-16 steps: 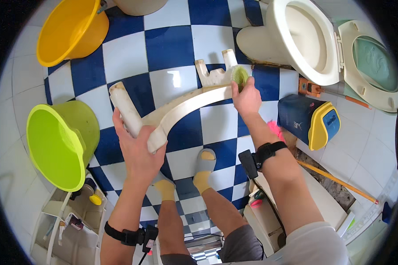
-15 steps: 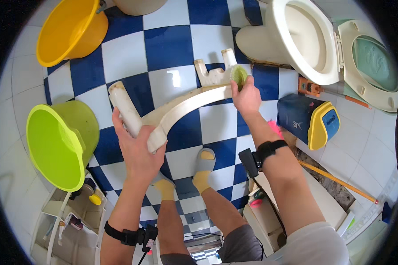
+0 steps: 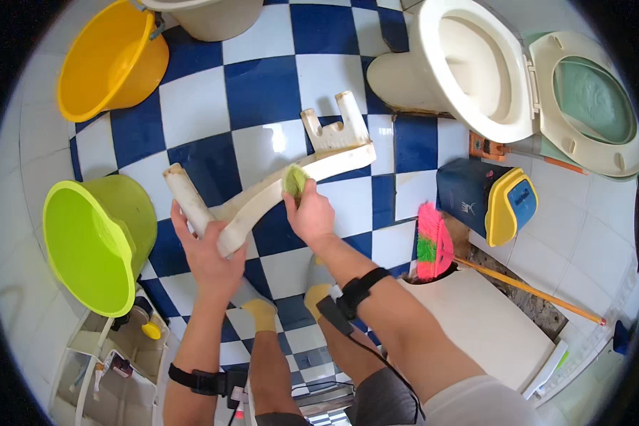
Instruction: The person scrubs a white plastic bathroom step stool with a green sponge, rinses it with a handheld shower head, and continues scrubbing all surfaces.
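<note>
A curved off-white piece point(image 3: 263, 195), apparently plastic with brownish stains, is held above the tiled floor. It has a round leg at its left end and two short prongs at the far right end. My left hand point(image 3: 209, 259) is closed round the near left end, beside the leg. In my right hand point(image 3: 311, 213) is a green scrubbing sponge point(image 3: 295, 181), pressed against the middle of the curved bar. My fingers partly cover the sponge.
A lime-green tub point(image 3: 85, 245) and a yellow bucket point(image 3: 110, 60) stand at left. On the right are a toilet point(image 3: 412, 78), a blue bin with a yellow lid point(image 3: 476, 199), a pink-and-green brush point(image 3: 433, 241) and an orange pole point(image 3: 532, 290). A shelf caddy point(image 3: 85, 337) sits lower left.
My right hand has slid the sponge from the far right end leftward and nearer to the middle of the bar. The left hand keeps its hold; the piece has shifted slightly.
</note>
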Demonstrator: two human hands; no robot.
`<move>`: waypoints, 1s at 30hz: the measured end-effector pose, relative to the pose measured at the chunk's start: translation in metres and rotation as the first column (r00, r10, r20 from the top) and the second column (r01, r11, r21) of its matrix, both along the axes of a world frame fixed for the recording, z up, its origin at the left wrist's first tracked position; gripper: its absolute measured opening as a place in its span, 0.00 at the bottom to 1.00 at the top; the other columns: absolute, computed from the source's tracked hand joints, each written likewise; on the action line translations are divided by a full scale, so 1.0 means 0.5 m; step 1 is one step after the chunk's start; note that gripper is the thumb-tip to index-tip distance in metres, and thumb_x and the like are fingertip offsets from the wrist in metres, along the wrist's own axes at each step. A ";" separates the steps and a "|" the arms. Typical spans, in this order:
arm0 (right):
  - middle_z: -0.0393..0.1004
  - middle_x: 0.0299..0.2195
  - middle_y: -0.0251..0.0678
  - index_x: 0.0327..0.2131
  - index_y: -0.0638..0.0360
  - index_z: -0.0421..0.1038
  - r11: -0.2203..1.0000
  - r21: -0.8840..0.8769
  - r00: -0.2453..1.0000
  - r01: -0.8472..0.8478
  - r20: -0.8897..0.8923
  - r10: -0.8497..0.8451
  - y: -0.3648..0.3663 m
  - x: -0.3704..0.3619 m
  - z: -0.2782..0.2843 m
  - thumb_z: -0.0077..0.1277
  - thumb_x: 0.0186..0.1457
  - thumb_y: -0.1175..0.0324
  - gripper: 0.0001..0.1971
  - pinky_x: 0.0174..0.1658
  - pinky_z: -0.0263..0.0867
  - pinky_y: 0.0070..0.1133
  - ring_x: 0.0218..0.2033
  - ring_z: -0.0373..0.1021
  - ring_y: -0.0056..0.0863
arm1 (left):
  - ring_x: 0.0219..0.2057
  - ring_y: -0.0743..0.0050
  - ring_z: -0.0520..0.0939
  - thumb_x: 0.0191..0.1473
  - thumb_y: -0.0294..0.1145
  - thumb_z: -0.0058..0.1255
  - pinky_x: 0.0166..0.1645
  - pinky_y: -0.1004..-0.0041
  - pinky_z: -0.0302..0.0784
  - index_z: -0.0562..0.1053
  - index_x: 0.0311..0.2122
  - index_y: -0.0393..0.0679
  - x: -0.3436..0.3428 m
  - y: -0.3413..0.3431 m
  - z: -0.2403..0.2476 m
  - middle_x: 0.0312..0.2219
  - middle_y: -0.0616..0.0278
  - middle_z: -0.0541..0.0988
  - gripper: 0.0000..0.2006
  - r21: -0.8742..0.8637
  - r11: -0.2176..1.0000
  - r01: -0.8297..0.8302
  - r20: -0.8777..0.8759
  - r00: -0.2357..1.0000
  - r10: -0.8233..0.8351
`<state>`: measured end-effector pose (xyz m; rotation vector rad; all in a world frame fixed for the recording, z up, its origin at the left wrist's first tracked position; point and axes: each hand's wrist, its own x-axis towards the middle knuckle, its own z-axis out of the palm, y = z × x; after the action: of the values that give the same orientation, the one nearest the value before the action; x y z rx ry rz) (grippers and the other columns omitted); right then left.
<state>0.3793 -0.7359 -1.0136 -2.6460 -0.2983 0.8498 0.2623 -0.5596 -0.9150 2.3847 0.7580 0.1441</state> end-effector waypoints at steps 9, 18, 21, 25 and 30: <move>0.80 0.27 0.51 0.49 0.58 0.61 0.924 -0.382 0.915 0.031 0.382 0.127 -0.145 0.237 0.020 0.48 0.62 0.55 0.20 0.36 0.74 0.43 0.30 0.78 0.52 | 0.62 0.29 0.62 0.39 0.27 0.68 0.61 0.54 0.68 0.76 0.38 0.42 -0.051 0.033 -0.024 0.68 0.36 0.44 0.18 -0.054 0.998 -0.006 -0.041 0.999 0.003; 0.77 0.26 0.56 0.44 0.61 0.62 0.998 -0.037 0.920 0.047 0.390 -0.029 -0.100 0.182 0.059 0.56 0.58 0.55 0.21 0.33 0.70 0.48 0.29 0.74 0.61 | 0.63 0.29 0.62 0.38 0.28 0.70 0.62 0.53 0.66 0.75 0.40 0.41 -0.104 0.061 -0.044 0.68 0.35 0.44 0.20 -0.051 0.994 -0.093 -0.141 0.986 0.085; 0.78 0.27 0.58 0.42 0.63 0.63 0.996 0.061 0.933 -0.063 0.357 0.037 -0.063 0.208 0.060 0.58 0.56 0.53 0.24 0.35 0.73 0.46 0.30 0.75 0.61 | 0.63 0.28 0.62 0.38 0.27 0.70 0.62 0.54 0.66 0.75 0.39 0.41 -0.120 0.062 -0.067 0.68 0.34 0.43 0.20 -0.074 0.992 -0.099 -0.101 0.991 0.092; 0.78 0.27 0.57 0.43 0.64 0.62 1.000 0.010 0.975 -0.024 0.223 0.021 -0.014 0.179 0.040 0.56 0.57 0.56 0.22 0.36 0.73 0.46 0.30 0.76 0.59 | 0.64 0.26 0.60 0.39 0.27 0.70 0.62 0.54 0.65 0.75 0.38 0.40 -0.134 0.069 -0.093 0.68 0.33 0.43 0.19 -0.062 0.990 -0.126 -0.128 0.985 0.117; 0.78 0.27 0.57 0.44 0.62 0.62 0.978 -0.068 0.964 -0.198 0.164 0.207 -0.060 0.188 0.037 0.55 0.57 0.55 0.22 0.35 0.73 0.47 0.29 0.76 0.58 | 0.65 0.26 0.59 0.39 0.26 0.69 0.63 0.56 0.65 0.75 0.39 0.38 -0.152 0.081 -0.114 0.67 0.31 0.46 0.19 -0.052 0.992 -0.117 -0.131 0.985 0.110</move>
<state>0.4732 -0.7659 -0.9951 -2.7761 -0.6083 0.6986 0.1861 -0.5191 -0.9719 2.3121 0.9459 0.0148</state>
